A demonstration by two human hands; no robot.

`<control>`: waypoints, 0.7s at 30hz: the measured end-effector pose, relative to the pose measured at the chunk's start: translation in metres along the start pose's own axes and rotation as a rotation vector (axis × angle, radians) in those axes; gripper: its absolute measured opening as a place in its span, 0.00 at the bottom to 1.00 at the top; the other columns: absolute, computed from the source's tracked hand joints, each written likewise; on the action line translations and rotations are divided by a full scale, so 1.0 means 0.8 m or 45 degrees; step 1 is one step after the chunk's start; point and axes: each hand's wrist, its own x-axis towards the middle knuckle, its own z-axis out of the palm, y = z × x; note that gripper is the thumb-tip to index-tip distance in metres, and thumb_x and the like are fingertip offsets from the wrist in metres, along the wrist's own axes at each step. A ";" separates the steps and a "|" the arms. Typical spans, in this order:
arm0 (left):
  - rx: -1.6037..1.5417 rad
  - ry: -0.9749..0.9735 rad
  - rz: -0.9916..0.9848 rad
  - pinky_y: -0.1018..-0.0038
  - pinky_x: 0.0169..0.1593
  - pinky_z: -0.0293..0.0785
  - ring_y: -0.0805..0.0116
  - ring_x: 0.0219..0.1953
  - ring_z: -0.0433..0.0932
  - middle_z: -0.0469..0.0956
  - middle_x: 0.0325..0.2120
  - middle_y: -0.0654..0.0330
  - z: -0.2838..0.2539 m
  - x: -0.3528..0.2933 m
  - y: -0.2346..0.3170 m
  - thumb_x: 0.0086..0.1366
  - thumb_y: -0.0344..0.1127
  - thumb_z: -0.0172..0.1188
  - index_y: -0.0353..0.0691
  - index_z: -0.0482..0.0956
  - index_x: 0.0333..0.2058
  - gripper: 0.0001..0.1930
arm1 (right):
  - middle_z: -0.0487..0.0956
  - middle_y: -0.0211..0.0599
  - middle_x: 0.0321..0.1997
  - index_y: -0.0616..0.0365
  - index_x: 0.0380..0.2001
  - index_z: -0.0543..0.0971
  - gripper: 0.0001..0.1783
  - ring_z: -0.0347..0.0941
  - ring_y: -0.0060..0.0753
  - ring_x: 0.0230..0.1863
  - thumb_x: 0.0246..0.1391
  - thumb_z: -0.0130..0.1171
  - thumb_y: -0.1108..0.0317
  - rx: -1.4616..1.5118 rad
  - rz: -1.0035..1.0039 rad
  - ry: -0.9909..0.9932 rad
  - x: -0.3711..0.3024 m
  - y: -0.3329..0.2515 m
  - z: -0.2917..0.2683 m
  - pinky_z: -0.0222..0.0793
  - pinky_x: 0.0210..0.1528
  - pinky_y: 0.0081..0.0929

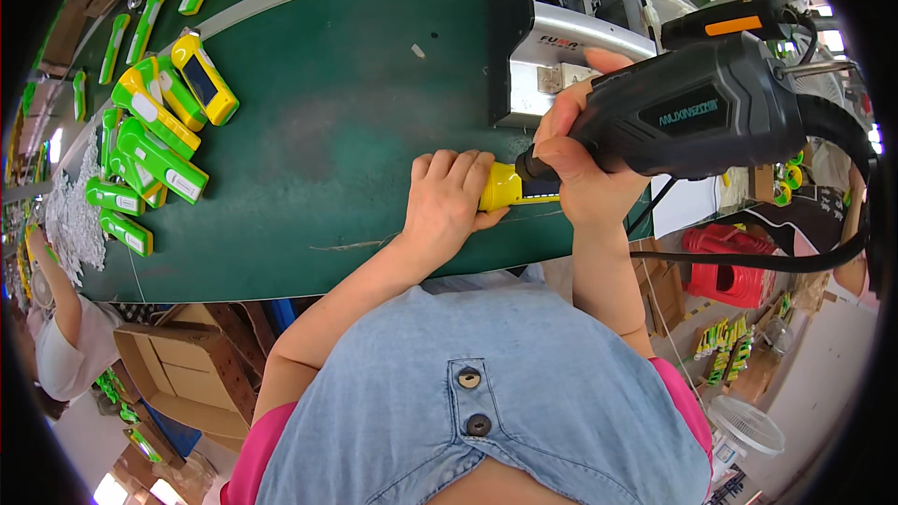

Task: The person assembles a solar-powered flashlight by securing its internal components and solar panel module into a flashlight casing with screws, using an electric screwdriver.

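Note:
My left hand (pixel 446 194) is closed around the head end of a yellow flashlight (pixel 500 189) lying on the green table. A dark panel shows along the flashlight's body, and part of it is hidden behind my right hand. My right hand (pixel 599 182) grips a black electric screwdriver (pixel 692 112), held almost level above the table. The screwdriver's nose (pixel 529 166) is right at the flashlight; whether its bit touches a screw cannot be seen.
A silver screw feeder (pixel 585 51) stands beyond my right hand. Several green and yellow flashlights (pixel 164 131) are heaped at the left, beside small clear pieces (pixel 79 210). A black cable (pixel 748 264) runs at the right. Another person's arm (pixel 58 290) is at far left.

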 end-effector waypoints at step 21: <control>0.013 0.037 -0.031 0.69 0.40 0.60 0.63 0.37 0.67 0.72 0.34 0.61 -0.003 0.002 0.003 0.33 0.40 0.69 0.39 0.70 0.39 0.30 | 0.69 0.33 0.24 0.65 0.55 0.54 0.36 0.67 0.23 0.20 0.42 0.57 0.80 -0.171 -0.138 -0.064 -0.013 -0.008 -0.012 0.67 0.25 0.21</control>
